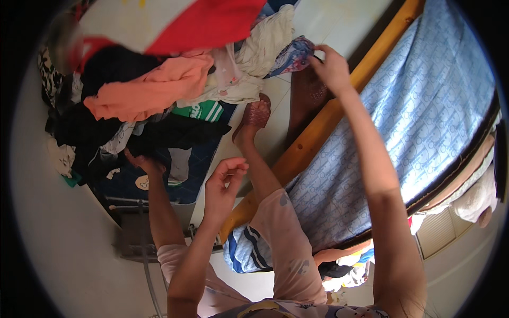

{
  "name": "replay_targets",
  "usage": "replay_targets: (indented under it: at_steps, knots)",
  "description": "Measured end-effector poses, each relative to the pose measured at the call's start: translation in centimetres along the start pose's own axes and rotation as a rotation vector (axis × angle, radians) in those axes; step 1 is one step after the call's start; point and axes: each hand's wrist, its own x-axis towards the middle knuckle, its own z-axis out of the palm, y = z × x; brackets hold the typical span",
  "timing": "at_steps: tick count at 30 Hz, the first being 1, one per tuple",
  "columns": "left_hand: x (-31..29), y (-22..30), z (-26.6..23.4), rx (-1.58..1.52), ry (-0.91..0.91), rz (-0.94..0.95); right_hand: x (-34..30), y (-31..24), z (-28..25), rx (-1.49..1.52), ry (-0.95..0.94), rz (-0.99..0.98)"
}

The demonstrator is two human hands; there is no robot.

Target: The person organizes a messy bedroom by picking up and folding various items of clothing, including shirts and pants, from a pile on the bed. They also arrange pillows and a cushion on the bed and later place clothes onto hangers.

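Note:
At the far middle, my right hand (333, 71) is closed with its fingertips at the edge of a blue and purple patterned garment (296, 55). That garment lies at the right end of a large heap of clothes. My left hand (225, 183) hovers nearer to me, fingers loosely curled and apart from the thumb, with nothing visible in it. Left of it, the heap holds a coral-orange garment (151, 87), black clothes (172, 132), a cream garment (268, 45) and a green piece with white stripes (200, 111).
A bed with a light blue patterned sheet (371, 132) and a wooden side rail (305, 151) runs along the right. Under the heap lies a dark blue quilted surface (124, 180). A red and white cloth (196, 26) spreads across the top. My sandalled foot (256, 114) is between heap and bed.

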Motion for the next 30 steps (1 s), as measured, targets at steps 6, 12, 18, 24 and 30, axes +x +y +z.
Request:
replay_targets:
  at_steps: [6, 12, 18, 24, 30]
  knots:
    - [-1.5, 0.9, -0.4, 0.036, 0.008, 0.016, 2.5, 8.1, 2.9, -0.597, -0.56, 0.217]
    - [-2.4, 1.6, -0.5, -0.027, -0.062, -0.038, 6.3, 11.2, 4.7, -0.685, -0.774, 0.175]
    - [-3.0, 1.5, 0.9, -0.062, -0.152, -0.015, 0.9, 2.9, 7.4, -0.468, -0.742, -0.287]
    - [-1.8, 0.8, -0.9, -0.051, -0.018, -0.014, -5.6, -5.2, 0.7, -0.357, -0.629, -0.377]
    - [-1.6, -1.8, -3.2, -0.196, -0.016, -0.078, -9.6, -14.6, -12.4, -0.234, -0.429, -0.587]
